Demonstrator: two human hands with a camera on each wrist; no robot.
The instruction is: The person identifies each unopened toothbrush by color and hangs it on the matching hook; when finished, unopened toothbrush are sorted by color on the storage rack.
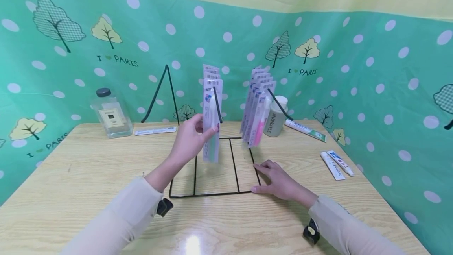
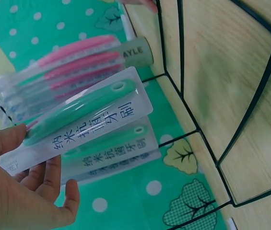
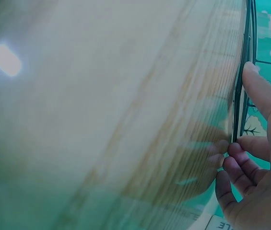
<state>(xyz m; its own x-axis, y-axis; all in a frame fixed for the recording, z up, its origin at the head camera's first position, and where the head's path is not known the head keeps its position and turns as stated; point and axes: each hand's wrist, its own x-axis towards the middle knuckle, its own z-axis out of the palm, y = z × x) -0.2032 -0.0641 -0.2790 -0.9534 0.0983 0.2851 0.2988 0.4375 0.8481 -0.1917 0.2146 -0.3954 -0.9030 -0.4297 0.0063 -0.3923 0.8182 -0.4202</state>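
My left hand (image 1: pixel 191 135) pinches the front packaged toothbrush (image 2: pixel 94 108), with a green handle in clear wrapping, between thumb and fingers. More green-handled packs (image 2: pixel 113 155) hang behind it near the middle hook of the black wire rack (image 1: pixel 216 195). Whether the gripped pack is fully on the hook I cannot tell. To its right, several pink-handled toothbrush packs (image 1: pixel 258 131) hang from another hook. My right hand (image 1: pixel 277 180) rests at the rack's front right corner, thumb and fingertips touching its base wires from outside.
The rack's left hook (image 1: pixel 154 95) holds nothing. Behind stand a clear dark-capped bottle (image 1: pixel 112 115) and a grey bottle (image 1: pixel 274 120). A slim white box (image 1: pixel 155 131) lies at back left. Toothpaste tubes (image 1: pixel 306 130) lie on the right, two nearer me (image 1: pixel 332 165). Patterned cloth surrounds the table.
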